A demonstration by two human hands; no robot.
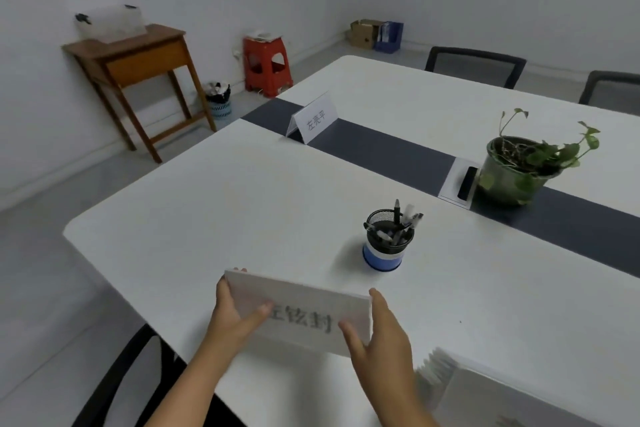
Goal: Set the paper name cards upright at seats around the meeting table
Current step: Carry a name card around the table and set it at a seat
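A white folded paper name card (304, 308) with dark printed characters is held over the near edge of the white meeting table (242, 204). My left hand (232, 315) grips its left end, thumb on the printed face. My right hand (381, 333) grips its right end the same way. A second name card (317, 118) stands upright like a tent at the far end, on the table's dark centre strip. A stack of more folded cards (485, 392) lies on the table at the bottom right.
A black mesh pen holder (388, 243) stands just beyond the held card. A potted plant (523, 166) and a cable box (457, 182) sit on the dark strip. Dark chairs (474, 62) line the far side; another chair (114, 381) is at my left. Wooden side table (138, 62), red stool (266, 62).
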